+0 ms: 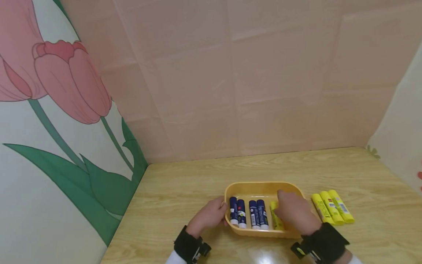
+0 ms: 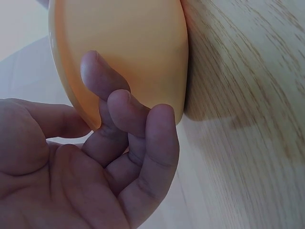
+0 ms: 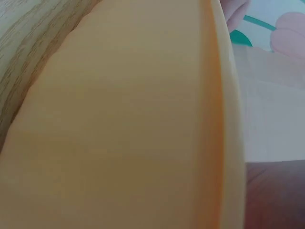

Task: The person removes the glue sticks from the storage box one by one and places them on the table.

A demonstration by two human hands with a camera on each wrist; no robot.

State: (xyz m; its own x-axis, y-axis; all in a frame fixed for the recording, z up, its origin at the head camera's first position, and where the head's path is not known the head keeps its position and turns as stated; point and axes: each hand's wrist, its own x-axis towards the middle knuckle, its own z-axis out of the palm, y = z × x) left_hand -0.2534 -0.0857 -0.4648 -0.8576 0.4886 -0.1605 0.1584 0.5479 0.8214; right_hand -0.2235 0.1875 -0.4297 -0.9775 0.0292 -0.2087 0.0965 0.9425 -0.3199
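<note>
A yellow plastic basket point(image 1: 240, 232) stands on the table. My left hand point(image 1: 210, 213) holds its left rim, thumb at the rim and other fingers bent against the outer wall point(image 2: 152, 43) in the left wrist view. Inside lie several navy glue sticks point(image 1: 253, 214) in two pairs. To their right is a yellow glue stick point(image 1: 276, 217), partly covered by my right hand point(image 1: 296, 212). The right hand reaches into the basket with curled fingers and grips at the yellow stick; its fingertips are hidden. The right wrist view mostly shows the basket's outer wall point(image 3: 114, 114).
Three yellow glue sticks point(image 1: 332, 207) lie side by side on the wooden table point(image 1: 184, 183), right of the basket. A pinkish-brown covered wall point(image 1: 230, 91) rises behind the table. A panel with painted tulips point(image 1: 72, 80) borders the left side, a pale panel point(image 1: 405, 128) the right.
</note>
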